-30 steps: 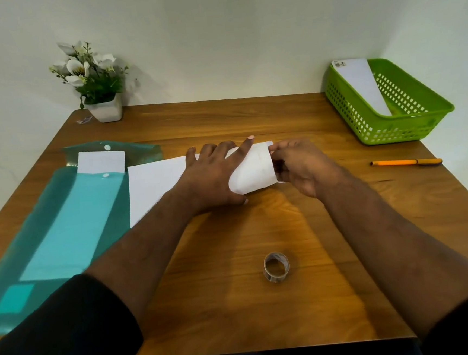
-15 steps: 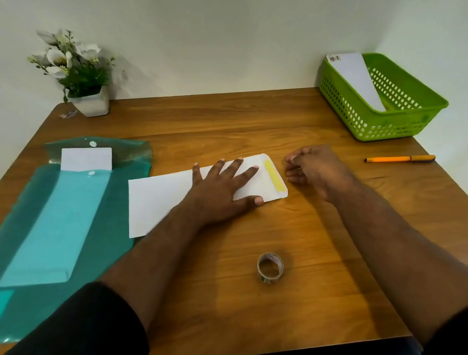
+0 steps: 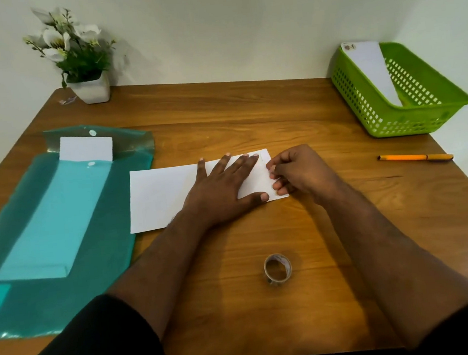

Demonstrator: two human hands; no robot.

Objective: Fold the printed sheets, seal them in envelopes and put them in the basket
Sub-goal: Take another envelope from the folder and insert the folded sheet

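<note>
tape roll (image 3: 277, 269) (upright) near, table (image 3: 250, 113) beyond bare

Left hand (image 3: 222, 191) lies flat, fingers spread; right hand (image 3: 297, 171) has fingers curled.

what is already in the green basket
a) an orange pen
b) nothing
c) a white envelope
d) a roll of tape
c: a white envelope leans inside the basket, while the tape and the pen lie on the table.
</note>
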